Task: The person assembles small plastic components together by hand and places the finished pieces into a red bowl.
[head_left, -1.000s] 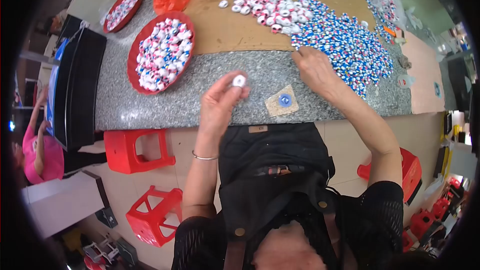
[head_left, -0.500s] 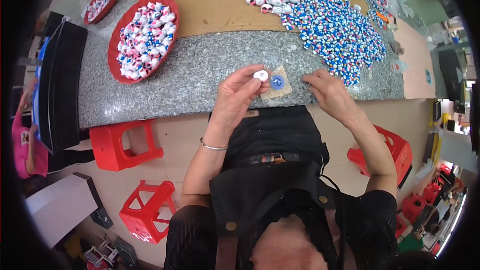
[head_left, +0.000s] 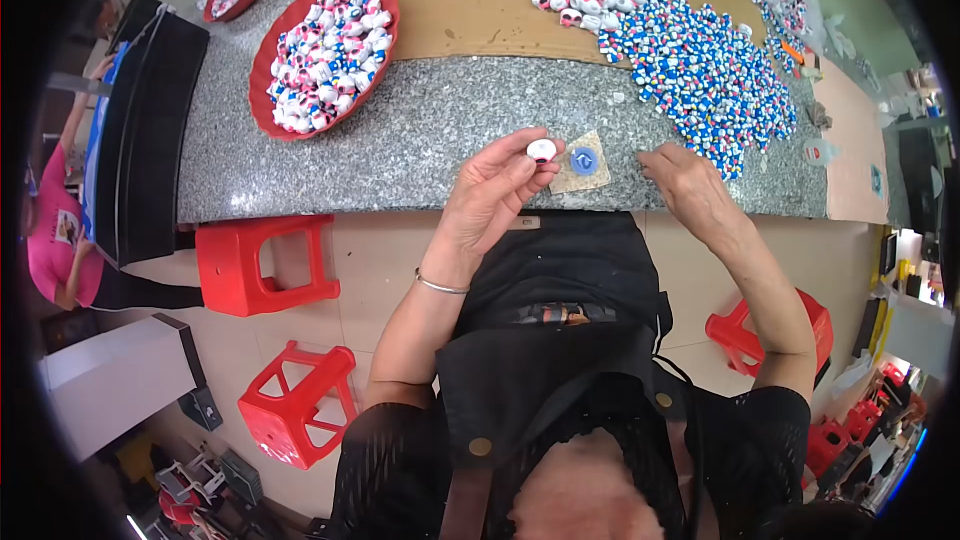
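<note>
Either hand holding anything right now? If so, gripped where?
Left hand pinches a small white cap by its rim between fingertips. Right hand rests on the counter near the blue pile; whether it holds anything cannot be told.

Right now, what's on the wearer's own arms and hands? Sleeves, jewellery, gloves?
Both hands are bare, no gloves. The left hand has a thin silver bangle at the wrist. The right hand shows no ring, watch or band. Forearms are uncovered; short black open-knit sleeves end near the elbows. A dark apron with brown straps covers the front.
</note>
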